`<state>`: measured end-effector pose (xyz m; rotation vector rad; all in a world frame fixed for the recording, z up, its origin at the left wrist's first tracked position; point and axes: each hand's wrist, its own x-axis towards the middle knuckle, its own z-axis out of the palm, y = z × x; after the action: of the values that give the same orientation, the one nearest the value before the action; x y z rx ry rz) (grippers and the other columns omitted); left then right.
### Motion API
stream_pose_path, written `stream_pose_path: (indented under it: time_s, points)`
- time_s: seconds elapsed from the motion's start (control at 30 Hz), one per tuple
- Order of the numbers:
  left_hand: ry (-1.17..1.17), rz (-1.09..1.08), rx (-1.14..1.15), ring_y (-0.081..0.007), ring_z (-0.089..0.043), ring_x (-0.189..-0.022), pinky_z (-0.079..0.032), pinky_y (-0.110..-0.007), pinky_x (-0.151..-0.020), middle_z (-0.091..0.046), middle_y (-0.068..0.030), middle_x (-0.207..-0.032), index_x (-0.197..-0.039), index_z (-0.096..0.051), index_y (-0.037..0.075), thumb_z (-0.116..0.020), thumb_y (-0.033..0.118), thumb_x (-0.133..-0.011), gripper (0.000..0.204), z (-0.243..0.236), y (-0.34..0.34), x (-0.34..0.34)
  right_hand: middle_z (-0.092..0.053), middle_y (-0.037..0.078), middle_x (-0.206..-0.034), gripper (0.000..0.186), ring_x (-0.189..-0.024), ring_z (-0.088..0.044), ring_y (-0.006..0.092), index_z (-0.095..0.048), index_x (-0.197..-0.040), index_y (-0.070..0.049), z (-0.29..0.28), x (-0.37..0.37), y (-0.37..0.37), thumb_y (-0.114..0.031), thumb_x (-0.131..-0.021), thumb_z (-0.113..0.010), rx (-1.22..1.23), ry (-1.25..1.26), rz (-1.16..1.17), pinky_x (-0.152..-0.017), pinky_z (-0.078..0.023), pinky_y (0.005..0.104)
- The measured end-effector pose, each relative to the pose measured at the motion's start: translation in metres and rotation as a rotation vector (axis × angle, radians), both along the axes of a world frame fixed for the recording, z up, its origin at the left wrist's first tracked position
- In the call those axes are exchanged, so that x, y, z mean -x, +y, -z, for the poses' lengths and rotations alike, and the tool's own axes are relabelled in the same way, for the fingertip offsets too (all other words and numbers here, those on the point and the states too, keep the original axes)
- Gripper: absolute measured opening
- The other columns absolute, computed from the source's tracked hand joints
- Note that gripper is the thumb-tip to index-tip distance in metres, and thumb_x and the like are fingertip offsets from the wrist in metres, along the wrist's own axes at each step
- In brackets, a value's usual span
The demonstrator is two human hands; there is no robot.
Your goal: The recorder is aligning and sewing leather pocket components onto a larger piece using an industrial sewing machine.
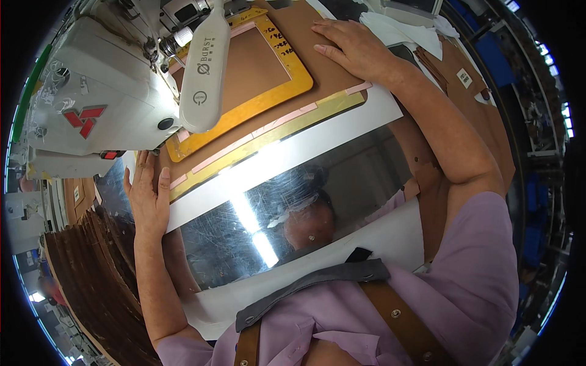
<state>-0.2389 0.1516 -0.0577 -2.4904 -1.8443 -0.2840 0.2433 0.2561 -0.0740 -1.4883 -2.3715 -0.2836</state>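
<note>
My right hand (357,50) rests palm down, fingers stretched, on the far right part of a flat brown panel (332,76). Near the panel's left edge, beside the sewing machine, lies my left hand (149,198), its fingers extended and thumb apart. On top of the panel sits a yellow rectangular frame (256,113) with a wide opening and handwritten marks; part of it is hidden beneath the machine head. Along the panel's near edge runs a yellow-green strip (287,129) with pink tape pieces. Neither hand grips anything visible.
A white sewing machine (116,91) with a white lamp (204,73) overhangs the left side. Nearer me are a white sheet (360,125) and a shiny scratched plate (354,177). Brown layers (91,274) are stacked at left; brown pieces (482,116) and white cloth (406,30) lie right.
</note>
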Motion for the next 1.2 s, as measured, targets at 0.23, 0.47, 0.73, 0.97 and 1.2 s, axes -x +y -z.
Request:
stream_pose_path:
  time_s: [0.23,0.47,0.73,0.97,1.2]
  points:
    - [-0.059,0.016,-0.040,-0.0263,-0.040,-0.147,-0.012,-0.049,-0.124,-0.047,-0.0151,-0.156,-0.144,-0.053,0.001,-0.046,0.039,-0.106,0.054,0.004,-0.001,0.001,-0.061,0.012,-0.139,0.040,-0.129,-0.056,0.0310,-0.063,-0.133,-0.005,-0.014,-0.005,-0.034,-0.030,-0.101,-0.060,-0.074,0.119,-0.147,-0.109,-0.044,0.0430]
    - [0.009,0.112,-0.061,-0.0246,-0.053,-0.138,-0.019,-0.050,-0.122,-0.059,-0.0097,-0.144,-0.140,-0.057,0.009,-0.060,0.026,-0.101,0.043,-0.022,-0.056,-0.010,-0.053,0.013,-0.149,0.047,-0.142,-0.045,0.0320,-0.057,-0.140,-0.007,-0.042,0.010,-0.109,-0.027,-0.098,-0.061,0.170,0.026,-0.186,-0.119,-0.031,0.0474]
    - [-0.010,0.047,-0.018,-0.0242,-0.042,-0.146,-0.015,-0.052,-0.125,-0.049,-0.0105,-0.155,-0.152,-0.046,0.012,-0.052,0.041,-0.101,0.059,-0.005,-0.073,-0.004,-0.046,0.015,-0.156,0.054,-0.150,-0.034,0.0330,-0.049,-0.150,-0.008,-0.023,0.008,-0.128,-0.035,-0.103,-0.051,0.246,0.035,-0.119,-0.124,-0.022,0.0514]
    - [-0.010,0.000,-0.068,-0.0243,-0.041,-0.147,-0.014,-0.051,-0.125,-0.048,-0.0120,-0.155,-0.151,-0.047,0.009,-0.050,0.050,-0.100,0.065,-0.003,-0.074,-0.005,-0.044,0.015,-0.158,0.056,-0.151,-0.033,0.0332,-0.048,-0.150,-0.008,-0.026,0.009,-0.130,-0.036,-0.102,-0.050,0.247,0.031,-0.119,-0.125,-0.020,0.0515]
    - [0.051,-0.052,-0.068,-0.0280,-0.039,-0.149,-0.009,-0.053,-0.125,-0.049,-0.0129,-0.154,-0.150,-0.049,0.007,-0.049,0.053,-0.100,0.067,-0.006,-0.077,-0.004,-0.045,0.015,-0.158,0.056,-0.151,-0.034,0.0332,-0.048,-0.150,-0.008,-0.025,0.010,-0.129,-0.036,-0.101,-0.050,0.241,0.016,-0.125,-0.125,-0.020,0.0516]
